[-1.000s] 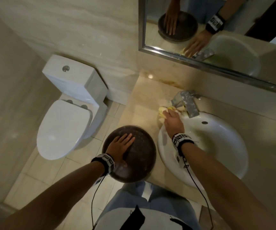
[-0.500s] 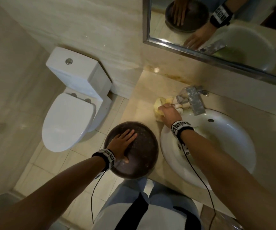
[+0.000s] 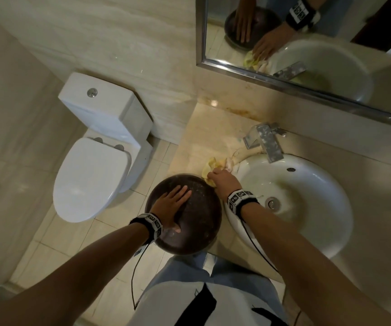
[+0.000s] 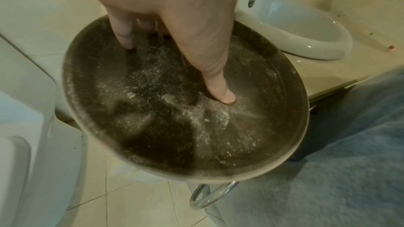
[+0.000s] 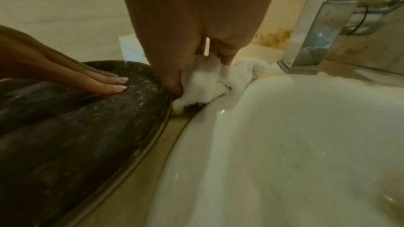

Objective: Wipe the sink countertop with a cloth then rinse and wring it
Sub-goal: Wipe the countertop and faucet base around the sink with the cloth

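A crumpled pale yellow-white cloth [image 3: 213, 164] [image 5: 210, 77] lies on the beige stone countertop [image 3: 204, 140] between the white sink [image 3: 319, 222] [image 5: 295, 144] and a dark round dusty lid [image 3: 197, 208] [image 4: 174, 110] [image 5: 65, 127]. My right hand [image 3: 222, 178] [image 5: 196, 58] grips the cloth with curled fingers and presses it to the counter at the sink's left rim. My left hand [image 3: 171, 205] [image 4: 174, 49] lies flat on the dark lid, fingers straight. The chrome faucet [image 3: 266, 141] [image 5: 323, 32] stands behind the sink.
A white toilet [image 3: 95, 165] stands on the tiled floor to the left. A framed mirror [image 3: 307, 43] hangs above the counter. Brown stains [image 3: 239, 111] mark the counter's back edge. My light trousers [image 3: 208, 292] are against the counter front.
My right hand has dragged the cloth from beside the faucet toward me along the sink's left rim, up to the dark lid's edge. The left hand has stayed flat on the lid.
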A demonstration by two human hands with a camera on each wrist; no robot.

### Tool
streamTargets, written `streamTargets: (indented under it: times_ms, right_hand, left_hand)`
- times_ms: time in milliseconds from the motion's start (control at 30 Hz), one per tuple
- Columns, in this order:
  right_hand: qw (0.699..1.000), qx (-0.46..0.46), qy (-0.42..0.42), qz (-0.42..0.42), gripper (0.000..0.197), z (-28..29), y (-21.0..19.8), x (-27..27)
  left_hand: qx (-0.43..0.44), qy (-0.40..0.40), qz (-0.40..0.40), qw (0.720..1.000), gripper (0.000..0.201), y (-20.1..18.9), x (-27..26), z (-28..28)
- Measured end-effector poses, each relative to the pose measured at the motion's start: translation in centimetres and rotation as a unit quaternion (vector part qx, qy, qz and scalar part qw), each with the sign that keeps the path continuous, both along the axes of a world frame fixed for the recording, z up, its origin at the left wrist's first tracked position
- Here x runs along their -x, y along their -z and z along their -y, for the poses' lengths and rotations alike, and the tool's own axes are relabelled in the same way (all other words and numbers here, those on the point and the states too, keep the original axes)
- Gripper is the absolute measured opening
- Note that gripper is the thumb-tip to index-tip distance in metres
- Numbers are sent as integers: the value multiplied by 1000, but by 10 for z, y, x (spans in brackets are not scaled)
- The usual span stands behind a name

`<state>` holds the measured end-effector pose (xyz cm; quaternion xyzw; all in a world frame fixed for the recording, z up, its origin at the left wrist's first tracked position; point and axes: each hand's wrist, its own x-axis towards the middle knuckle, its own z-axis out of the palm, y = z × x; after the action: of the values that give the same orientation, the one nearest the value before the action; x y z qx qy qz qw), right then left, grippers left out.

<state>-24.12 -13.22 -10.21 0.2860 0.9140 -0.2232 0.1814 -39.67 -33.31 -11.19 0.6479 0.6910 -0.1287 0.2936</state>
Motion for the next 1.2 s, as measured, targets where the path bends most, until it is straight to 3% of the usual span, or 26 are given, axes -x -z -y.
streamTargets:
  times_ms: [233, 433, 633, 733, 900, 1000, 1100, 1200]
  right_hand:
    - [998, -12, -17, -64, 41, 3, 11, -4]
    - [992, -22, -56, -108, 37, -8, 13, 31]
    - [991, -31, -93, -95, 55, -24, 15, 74]
    - [991, -43, -96, -83, 54, -41, 15, 92]
    - [996, -63, -16, -61, 47, -68, 15, 109]
    - [990, -96, 23, -96, 52, -80, 9, 109]
    - [974, -146, 108, -138, 56, -102, 0, 95]
    - [955, -179, 199, -126, 56, -131, -7, 76]
  left_hand:
    - [2, 6, -8, 1000, 130, 2, -1, 0]
    - [6, 17, -16, 1000, 133, 2, 0, 0]
    - [12, 8, -11, 1000, 135, 2, 0, -1]
    - [11, 4, -6, 1000, 134, 2, 0, -2]
    - [11, 8, -7, 1000, 135, 4, 2, -3]
    - [11, 16, 1, 1000, 129, 2, 5, -6]
    - [12, 39, 6, 999, 108, -2, 9, -12]
    - [-7, 77, -2, 997, 81, -7, 13, -24]
